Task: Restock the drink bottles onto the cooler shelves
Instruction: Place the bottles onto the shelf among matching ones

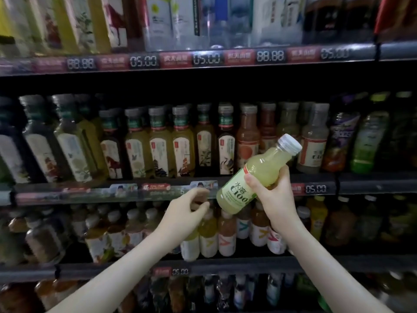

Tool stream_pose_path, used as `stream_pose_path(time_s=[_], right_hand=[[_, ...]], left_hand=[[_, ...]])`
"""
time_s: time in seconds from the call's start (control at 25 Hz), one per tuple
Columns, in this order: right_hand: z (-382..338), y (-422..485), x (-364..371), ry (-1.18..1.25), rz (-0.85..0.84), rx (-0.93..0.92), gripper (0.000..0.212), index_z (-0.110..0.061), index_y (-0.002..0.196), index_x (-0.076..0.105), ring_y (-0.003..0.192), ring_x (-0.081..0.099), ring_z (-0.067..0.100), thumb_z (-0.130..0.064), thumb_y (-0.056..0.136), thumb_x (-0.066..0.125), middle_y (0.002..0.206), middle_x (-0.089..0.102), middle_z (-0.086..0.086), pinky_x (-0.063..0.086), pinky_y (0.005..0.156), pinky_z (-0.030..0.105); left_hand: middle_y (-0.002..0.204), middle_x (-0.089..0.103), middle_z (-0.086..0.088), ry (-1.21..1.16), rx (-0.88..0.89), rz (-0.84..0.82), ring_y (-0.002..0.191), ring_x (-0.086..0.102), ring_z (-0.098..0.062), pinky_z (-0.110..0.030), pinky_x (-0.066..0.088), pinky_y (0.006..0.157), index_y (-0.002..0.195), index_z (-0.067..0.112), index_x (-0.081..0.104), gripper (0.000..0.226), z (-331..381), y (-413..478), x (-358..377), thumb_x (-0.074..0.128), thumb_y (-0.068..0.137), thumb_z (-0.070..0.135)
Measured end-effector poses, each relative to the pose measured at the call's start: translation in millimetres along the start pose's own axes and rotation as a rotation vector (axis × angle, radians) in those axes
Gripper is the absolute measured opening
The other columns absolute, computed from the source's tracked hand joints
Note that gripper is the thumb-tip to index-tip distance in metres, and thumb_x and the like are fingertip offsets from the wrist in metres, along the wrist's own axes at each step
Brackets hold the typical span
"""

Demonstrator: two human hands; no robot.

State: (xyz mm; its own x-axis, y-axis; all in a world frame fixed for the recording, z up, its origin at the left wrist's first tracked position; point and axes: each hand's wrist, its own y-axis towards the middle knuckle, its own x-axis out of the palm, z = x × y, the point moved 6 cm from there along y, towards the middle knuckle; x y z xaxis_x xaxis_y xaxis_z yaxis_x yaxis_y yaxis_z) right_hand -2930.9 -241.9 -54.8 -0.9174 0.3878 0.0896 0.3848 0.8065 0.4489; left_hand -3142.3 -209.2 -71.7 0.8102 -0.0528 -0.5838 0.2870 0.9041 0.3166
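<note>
Before the stocked cooler shelves (90, 193), at the middle shelf's front edge, a pale yellow drink bottle (237, 188) tilts cap up-right, gripped by the right hand (274, 199), the left hand (191, 204) just beside it, loosely curled, empty.

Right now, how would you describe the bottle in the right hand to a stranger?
Find the middle shelf's front rail. Before it, right of centre, the right hand grips a bottle. Alone among upright neighbours, it tilts, white cap up-right, with pale yellow juice and a green C100 label.
</note>
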Motion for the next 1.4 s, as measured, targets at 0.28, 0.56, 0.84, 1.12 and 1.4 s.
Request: stream_pose_path(time_s=[0.28,0.56,0.84,1.12,1.4], right_hand=[[-17.3,3.0,-55.0,-0.115,0.126,-0.006,0.047,-0.037,0.110,0.049,0.095,0.063,-0.002,-0.021,0.077,0.077,0.107,0.064,-0.011,0.053,0.081,0.023],[-32.0,0.5,-70.1,-0.071,-0.073,0.088,0.053,-0.032,0.114,0.054,0.096,0.069,0.013,-0.033,0.066,0.076,0.101,0.071,-0.007,0.058,0.076,0.034],[-17.1,11.8,-52.2,-0.128,-0.093,0.173,0.048,-0.041,0.127,0.043,0.099,0.066,0.006,-0.035,0.085,0.068,0.108,0.067,-0.014,0.057,0.083,0.033],[5.6,23.8,-19.5,-0.182,-0.103,0.261,0.092,-0.043,0.141,0.012,0.101,0.063,0.016,-0.038,0.076,0.077,0.111,0.058,-0.010,0.057,0.084,0.047],[18.1,40.1,-20.7,0.093,-0.145,0.362,0.069,-0.034,0.136,0.031,0.099,0.068,0.023,-0.024,0.082,0.074,0.118,0.062,0.003,0.059,0.071,0.050]], left_hand=[[0.111,0.059,0.016,-0.052,0.093,-0.148,0.097,0.054,0.007,-0.003,0.039,0.069,0.115,0.038,0.053,0.024,35.5,39.5,43.1,0.057,0.092,0.032],[0.110,0.063,0.019,-0.189,0.199,-0.571,0.096,0.060,0.008,-0.016,0.051,0.081,0.129,0.046,0.036,0.065,80.9,32.0,98.2,0.075,0.077,0.040],[0.102,0.066,0.015,-0.212,0.110,-0.342,0.089,0.063,0.003,-0.021,0.055,0.075,0.119,0.036,0.050,0.058,63.3,39.5,97.6,0.079,0.069,0.043],[0.096,0.065,0.013,-0.107,0.064,-0.195,0.086,0.063,0.001,-0.026,0.057,0.076,0.117,0.037,0.048,0.059,48.6,42.0,78.8,0.078,0.067,0.044],[0.110,0.058,0.023,-0.039,0.094,-0.225,0.104,0.057,0.003,-0.025,0.054,0.082,0.125,0.043,0.044,0.051,48.8,49.3,60.5,0.062,0.080,0.057]])
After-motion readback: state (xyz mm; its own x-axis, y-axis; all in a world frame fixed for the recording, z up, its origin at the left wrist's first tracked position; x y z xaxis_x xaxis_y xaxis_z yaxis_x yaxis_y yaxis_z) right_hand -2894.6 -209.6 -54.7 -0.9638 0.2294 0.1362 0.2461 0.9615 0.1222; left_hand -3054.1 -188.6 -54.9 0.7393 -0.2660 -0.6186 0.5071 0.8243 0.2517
